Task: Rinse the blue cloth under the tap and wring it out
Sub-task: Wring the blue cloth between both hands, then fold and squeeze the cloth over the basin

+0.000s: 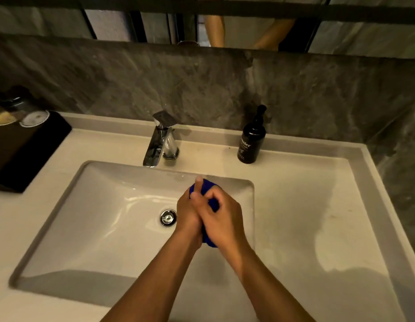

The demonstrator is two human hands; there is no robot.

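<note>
The blue cloth (207, 187) is bunched up small and squeezed between both my hands over the right half of the white sink basin (97, 205). My left hand (188, 212) presses on it from the left, and my right hand (221, 214) wraps over it from the right. Only bits of blue show above the fingers and below the palms. The chrome tap (158, 140) stands behind the basin, to the left of my hands. I see no water stream from it. The drain (168, 218) lies just left of my left hand.
A black pump bottle (251, 140) stands on the counter right of the tap. A dark box (25, 145) with lidded cups on it sits at the far left. A wet patch marks the counter (318, 205) right of the basin. A stone wall and mirror rise behind.
</note>
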